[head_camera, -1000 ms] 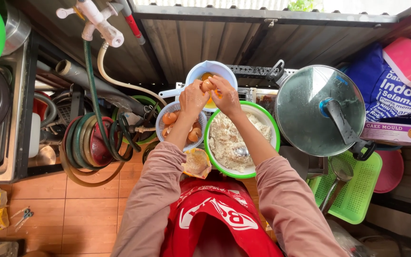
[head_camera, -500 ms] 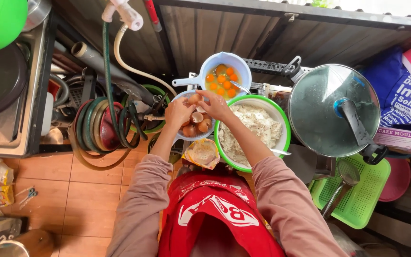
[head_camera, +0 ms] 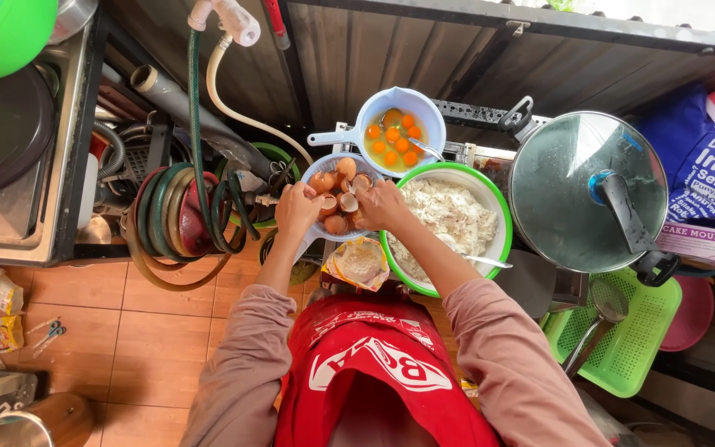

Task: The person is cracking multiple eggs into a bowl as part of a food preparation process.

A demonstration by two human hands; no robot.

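Observation:
My left hand (head_camera: 298, 209) and my right hand (head_camera: 382, 205) meet over a pale blue bowl (head_camera: 318, 163) of brown eggs and broken shells. Each hand's fingers are curled on an eggshell half (head_camera: 338, 202) just above the bowl. Behind it stands a blue handled jug (head_camera: 436, 112) holding several orange yolks and a spoon. To the right, touching my right wrist, is a green-rimmed bowl (head_camera: 500, 211) of white crumbly mix with a spoon in it. A small open bag of powder (head_camera: 359, 263) lies below the hands.
A large pot with a glass lid (head_camera: 585, 190) stands to the right, above a green basket (head_camera: 635, 352) with a ladle. A coiled hose (head_camera: 177, 217) and a tap (head_camera: 227, 20) are to the left, beside a metal sink (head_camera: 18, 215). Tiled floor lies lower left.
My hands have moved down from over the jug of yolks to the bowl of shells. The camera view has shifted a little to the left and closer.

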